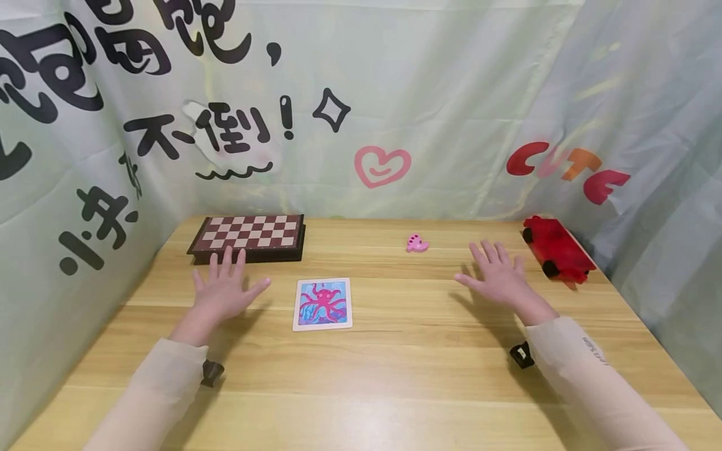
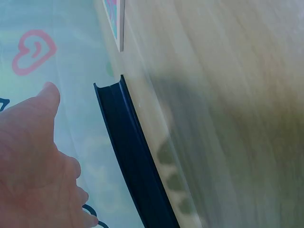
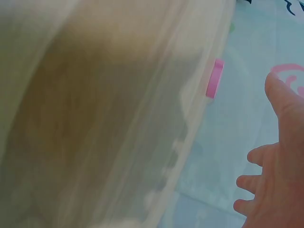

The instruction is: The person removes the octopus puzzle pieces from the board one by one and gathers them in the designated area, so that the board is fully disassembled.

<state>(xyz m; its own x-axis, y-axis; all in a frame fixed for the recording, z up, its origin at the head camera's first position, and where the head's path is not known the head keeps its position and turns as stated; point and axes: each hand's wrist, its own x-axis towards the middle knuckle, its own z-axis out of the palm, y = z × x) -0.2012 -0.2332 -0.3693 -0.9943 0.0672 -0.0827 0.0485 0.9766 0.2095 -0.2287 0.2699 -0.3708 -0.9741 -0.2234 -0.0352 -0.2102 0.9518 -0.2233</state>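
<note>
My left hand [image 1: 222, 291] hovers above the table with fingers spread and nothing in it. Its fingertips overlap the front of a checkered board-game box [image 1: 251, 235] in the head view; the box's dark side [image 2: 130, 152] shows in the left wrist view. To the right of that hand lies a square picture tile [image 1: 323, 304] with a pink octopus on blue. My right hand [image 1: 499, 279], fingers also spread and holding nothing, is over the right side of the table. Beyond it to the left lies a small pink piece with dark dots [image 1: 417, 243].
A red toy car [image 1: 557, 249] with black wheels stands at the table's back right. The wooden table [image 1: 372, 388] meets a printed pale curtain [image 1: 451, 94] along its back and sides. Each wrist wears a small black device [image 1: 521, 355].
</note>
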